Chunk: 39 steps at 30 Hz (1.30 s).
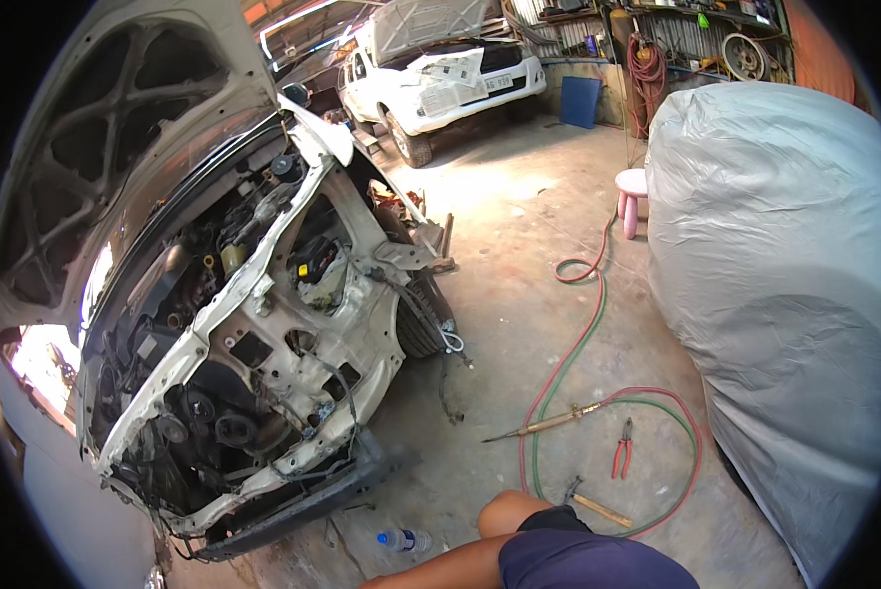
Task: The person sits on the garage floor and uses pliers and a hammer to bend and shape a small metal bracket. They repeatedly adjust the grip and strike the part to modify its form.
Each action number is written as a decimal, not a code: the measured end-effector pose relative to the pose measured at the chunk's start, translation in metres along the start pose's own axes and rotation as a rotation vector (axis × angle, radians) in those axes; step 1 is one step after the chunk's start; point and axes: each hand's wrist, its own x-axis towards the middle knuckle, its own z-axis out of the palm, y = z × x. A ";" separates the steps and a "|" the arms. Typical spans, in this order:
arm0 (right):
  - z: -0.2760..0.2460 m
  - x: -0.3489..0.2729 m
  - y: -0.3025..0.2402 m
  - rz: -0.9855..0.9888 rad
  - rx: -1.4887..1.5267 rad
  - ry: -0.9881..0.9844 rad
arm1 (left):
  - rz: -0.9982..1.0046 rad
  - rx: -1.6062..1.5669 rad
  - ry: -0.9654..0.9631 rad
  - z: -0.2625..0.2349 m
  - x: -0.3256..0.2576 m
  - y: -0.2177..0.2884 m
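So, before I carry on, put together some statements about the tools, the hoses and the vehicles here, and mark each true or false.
1. The red-handled pliers lie on the floor. True.
2. The hammer rests on the stripped car's front end. False: the hammer lies on the floor.
3. The torch lies across the red hose and the green hose. True.
4. The bottle's cap is red. False: the bottle has a blue cap.
5. The white pickup's hood is shut. False: the white pickup has its hood raised.
6. A grey cover drapes a large shape on the right. True.
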 end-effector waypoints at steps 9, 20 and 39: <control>-0.083 -0.090 -0.025 0.167 -0.210 0.072 | 0.400 0.543 0.122 0.020 0.033 0.017; -0.077 -0.077 -0.037 0.294 -0.067 0.230 | 0.437 0.263 0.144 -0.008 0.009 0.014; -0.112 -0.137 -0.098 0.321 -0.255 0.147 | 0.500 0.098 0.178 -0.012 -0.052 0.060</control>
